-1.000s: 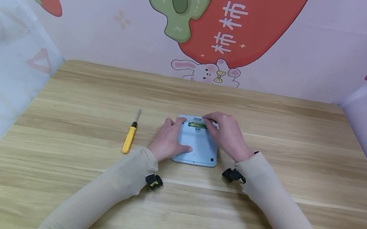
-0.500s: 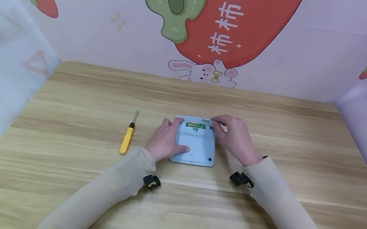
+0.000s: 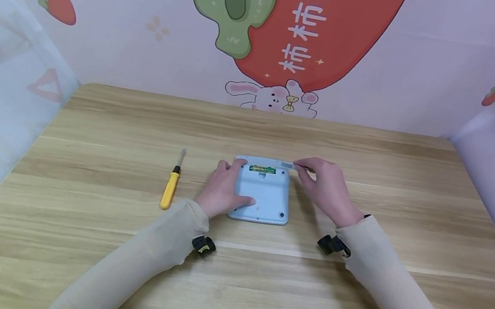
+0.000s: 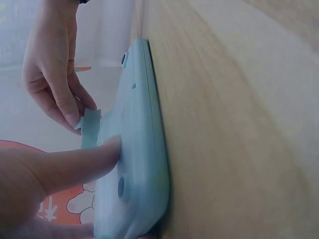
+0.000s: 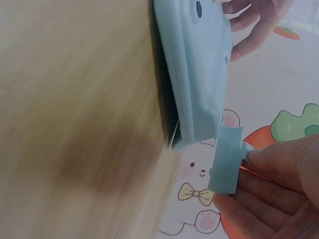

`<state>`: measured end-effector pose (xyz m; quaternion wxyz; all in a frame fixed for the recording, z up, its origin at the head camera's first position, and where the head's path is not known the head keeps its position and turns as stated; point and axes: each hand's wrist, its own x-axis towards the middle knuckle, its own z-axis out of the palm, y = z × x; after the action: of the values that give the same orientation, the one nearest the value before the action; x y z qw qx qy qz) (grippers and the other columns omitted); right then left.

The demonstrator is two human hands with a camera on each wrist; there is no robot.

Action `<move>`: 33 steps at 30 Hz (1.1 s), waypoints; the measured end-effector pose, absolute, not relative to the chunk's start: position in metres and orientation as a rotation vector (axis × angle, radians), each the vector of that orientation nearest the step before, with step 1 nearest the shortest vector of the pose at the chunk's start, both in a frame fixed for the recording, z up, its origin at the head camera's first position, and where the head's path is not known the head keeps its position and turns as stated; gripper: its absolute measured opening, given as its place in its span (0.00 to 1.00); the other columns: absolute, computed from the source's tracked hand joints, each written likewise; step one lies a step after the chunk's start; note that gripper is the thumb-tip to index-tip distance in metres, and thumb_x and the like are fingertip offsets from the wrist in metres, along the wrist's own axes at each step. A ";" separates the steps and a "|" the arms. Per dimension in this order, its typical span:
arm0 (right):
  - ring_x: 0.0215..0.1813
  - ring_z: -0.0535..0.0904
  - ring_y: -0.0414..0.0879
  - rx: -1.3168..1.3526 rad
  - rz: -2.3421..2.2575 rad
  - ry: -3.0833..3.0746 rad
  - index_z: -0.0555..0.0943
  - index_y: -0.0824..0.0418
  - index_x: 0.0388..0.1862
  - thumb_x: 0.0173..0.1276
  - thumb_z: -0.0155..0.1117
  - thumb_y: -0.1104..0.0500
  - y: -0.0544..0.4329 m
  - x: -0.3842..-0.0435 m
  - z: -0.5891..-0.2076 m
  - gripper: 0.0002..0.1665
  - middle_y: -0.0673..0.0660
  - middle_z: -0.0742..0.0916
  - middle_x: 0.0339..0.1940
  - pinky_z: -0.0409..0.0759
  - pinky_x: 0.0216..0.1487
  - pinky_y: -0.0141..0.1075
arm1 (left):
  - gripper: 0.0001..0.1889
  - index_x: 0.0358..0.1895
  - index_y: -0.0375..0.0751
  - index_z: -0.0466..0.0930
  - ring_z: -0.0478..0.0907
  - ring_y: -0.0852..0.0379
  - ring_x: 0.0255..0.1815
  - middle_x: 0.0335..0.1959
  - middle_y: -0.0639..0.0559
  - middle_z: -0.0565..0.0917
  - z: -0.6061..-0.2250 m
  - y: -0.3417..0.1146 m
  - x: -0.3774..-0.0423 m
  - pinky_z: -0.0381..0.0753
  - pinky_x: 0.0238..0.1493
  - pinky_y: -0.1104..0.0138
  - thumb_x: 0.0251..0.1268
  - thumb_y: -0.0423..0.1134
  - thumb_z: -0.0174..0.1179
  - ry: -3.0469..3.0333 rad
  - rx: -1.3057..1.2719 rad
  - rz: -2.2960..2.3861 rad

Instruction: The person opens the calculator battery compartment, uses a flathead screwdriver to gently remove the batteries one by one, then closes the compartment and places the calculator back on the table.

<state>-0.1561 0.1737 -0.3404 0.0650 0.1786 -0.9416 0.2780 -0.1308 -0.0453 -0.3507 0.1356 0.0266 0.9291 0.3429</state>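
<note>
A light-blue calculator [image 3: 265, 195] lies back side up on the wooden table, its battery compartment uncovered. Inside the compartment shows a green-and-gold battery [image 3: 262, 169]. My left hand [image 3: 224, 190] holds the calculator by its left side, thumb [image 4: 102, 157] pressed on the back and fingers at the edge. A small light-blue battery cover [image 5: 227, 159] is pinched by its tab between the thumb and fingers of my right hand [image 3: 329, 189]. In the head view, the cover overlaps the calculator's upper right corner.
To the left of the calculator lies a screwdriver [image 3: 169, 190] with a yellow handle, its tip pointing away from me. Behind the wooden table [image 3: 226, 286] stands a wall cloth [image 3: 123, 48] printed with fruit and a rabbit.
My right hand has moved right with the battery cover, from over the compartment to the calculator's upper right corner. The left hand keeps its hold.
</note>
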 end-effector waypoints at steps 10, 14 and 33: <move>0.50 0.83 0.57 0.524 0.829 -2.825 0.83 0.69 0.46 0.69 0.58 0.66 0.190 -0.155 -0.347 0.12 0.64 0.87 0.46 0.79 0.52 0.49 | 0.46 0.73 0.46 0.56 0.68 0.47 0.49 0.56 0.38 0.66 -0.351 -0.045 -0.131 0.73 0.48 0.59 0.52 0.43 0.72 2.695 0.083 0.991; 0.49 0.83 0.58 0.511 0.811 -2.832 0.83 0.70 0.46 0.69 0.57 0.67 0.196 -0.154 -0.350 0.11 0.65 0.87 0.45 0.79 0.52 0.50 | 0.46 0.73 0.47 0.56 0.68 0.47 0.49 0.56 0.38 0.67 -0.351 -0.045 -0.131 0.73 0.48 0.59 0.52 0.44 0.72 2.696 0.084 0.989; 0.44 0.84 0.56 0.506 0.710 -2.933 0.84 0.70 0.43 0.68 0.59 0.67 0.205 -0.153 -0.355 0.10 0.66 0.87 0.43 0.81 0.45 0.50 | 0.46 0.73 0.48 0.55 0.68 0.47 0.49 0.57 0.39 0.66 -0.351 -0.046 -0.132 0.73 0.48 0.59 0.52 0.44 0.72 2.684 0.071 0.990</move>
<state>-0.1534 0.2050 -0.3547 0.0410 0.1652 -0.9577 0.2319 -0.1321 -0.0458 -0.3512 0.1396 0.0247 0.9287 0.3425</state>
